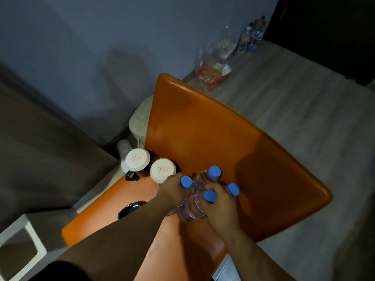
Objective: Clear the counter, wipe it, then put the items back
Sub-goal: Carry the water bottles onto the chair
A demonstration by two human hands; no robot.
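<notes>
Several clear water bottles (197,189) with blue caps stand bunched together on the seat of an orange chair (203,128). My left hand (174,189) grips the bottles on the left side of the bunch. My right hand (220,205) grips those on the right, fingers curled between the necks. Just left of the bottles stand two dark cups with white lids (138,159), close to my left hand. A dark round object (129,209) lies on the seat under my left forearm, partly hidden.
A pale round stool (140,120) stands behind the chair back. A clear bag of colourful items (213,72) and more bottles (253,37) sit on the floor by the wall. A white open box (24,240) stands at the lower left.
</notes>
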